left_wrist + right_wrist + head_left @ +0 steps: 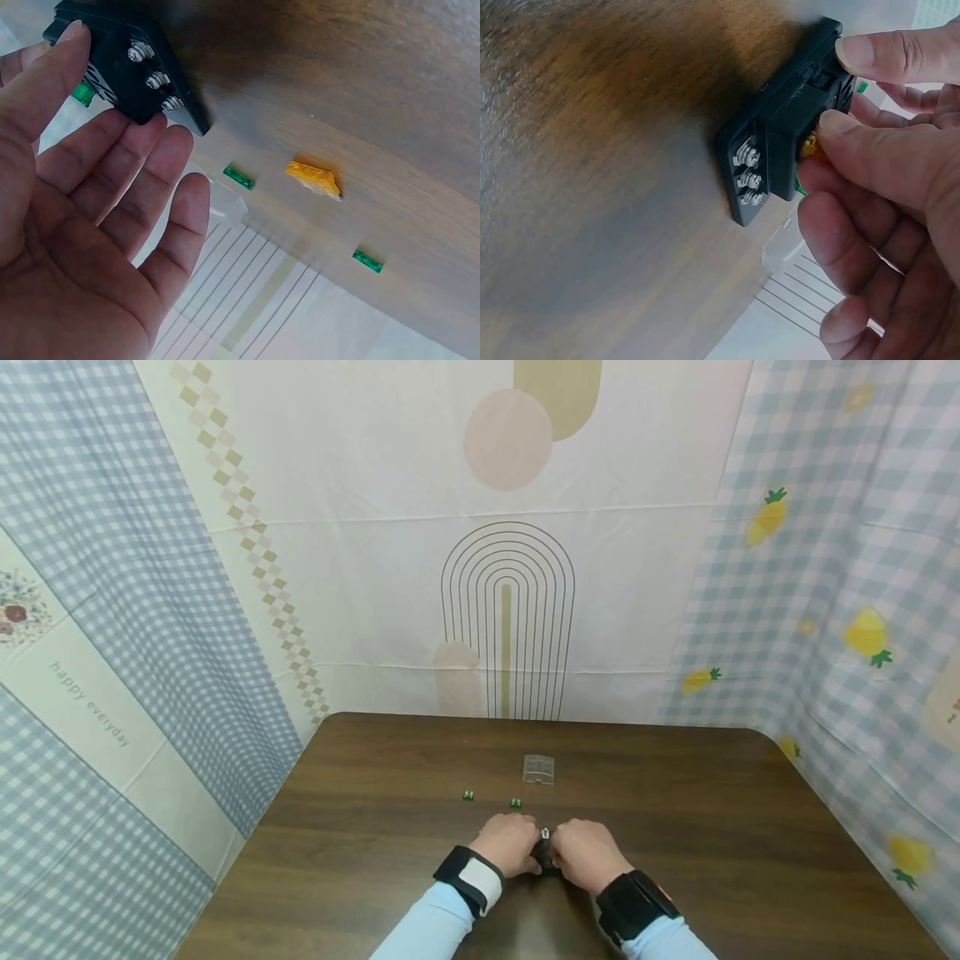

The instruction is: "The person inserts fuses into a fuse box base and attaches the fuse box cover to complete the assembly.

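grip: left hand [507, 844] holds black block [124, 75] | right hand [588, 854] pinches orange piece [808, 145]

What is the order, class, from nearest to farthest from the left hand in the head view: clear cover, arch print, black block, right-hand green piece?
1. Black block: in the left hand's grip.
2. Right-hand green piece: on the table, just beyond the hand.
3. Clear cover: farther back, slightly right.
4. Arch print: on the cloth behind the table.
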A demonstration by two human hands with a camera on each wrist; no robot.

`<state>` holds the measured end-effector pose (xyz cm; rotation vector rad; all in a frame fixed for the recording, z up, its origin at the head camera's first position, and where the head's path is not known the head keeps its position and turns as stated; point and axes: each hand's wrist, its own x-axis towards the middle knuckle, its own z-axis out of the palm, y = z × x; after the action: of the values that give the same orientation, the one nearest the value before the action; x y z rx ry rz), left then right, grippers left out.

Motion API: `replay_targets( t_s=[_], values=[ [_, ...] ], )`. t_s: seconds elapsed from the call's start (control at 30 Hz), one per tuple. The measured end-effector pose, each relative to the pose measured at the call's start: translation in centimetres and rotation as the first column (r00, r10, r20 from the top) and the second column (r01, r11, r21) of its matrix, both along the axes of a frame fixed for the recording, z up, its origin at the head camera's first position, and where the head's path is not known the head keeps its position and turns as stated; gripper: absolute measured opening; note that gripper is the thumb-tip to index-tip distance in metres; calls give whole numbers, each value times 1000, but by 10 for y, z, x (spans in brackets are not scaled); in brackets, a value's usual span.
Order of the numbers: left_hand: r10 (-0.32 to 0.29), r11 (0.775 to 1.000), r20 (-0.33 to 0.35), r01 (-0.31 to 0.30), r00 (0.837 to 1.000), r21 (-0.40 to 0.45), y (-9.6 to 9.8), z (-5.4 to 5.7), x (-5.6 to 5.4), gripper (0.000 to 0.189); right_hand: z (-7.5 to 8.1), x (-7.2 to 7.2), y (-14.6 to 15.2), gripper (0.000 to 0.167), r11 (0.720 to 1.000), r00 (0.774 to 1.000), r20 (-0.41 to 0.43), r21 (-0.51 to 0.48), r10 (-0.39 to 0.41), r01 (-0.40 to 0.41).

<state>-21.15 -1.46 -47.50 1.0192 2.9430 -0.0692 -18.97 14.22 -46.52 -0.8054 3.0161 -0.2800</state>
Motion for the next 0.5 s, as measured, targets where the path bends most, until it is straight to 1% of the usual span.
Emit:
replay_targets(
  t_s=[0.27, 0.5],
  values=[
    [0, 1000, -4, 0, 1000, 18, -1, -3, -3, 28, -6, 0, 2, 17, 999, 1000, -13, -35, -1, 1],
    [-3, 1000, -3, 3, 1000, 14, -1, -2, -2, 30, -11, 0, 7, 14, 997, 1000, 18, -79, -26, 27]
  ],
)
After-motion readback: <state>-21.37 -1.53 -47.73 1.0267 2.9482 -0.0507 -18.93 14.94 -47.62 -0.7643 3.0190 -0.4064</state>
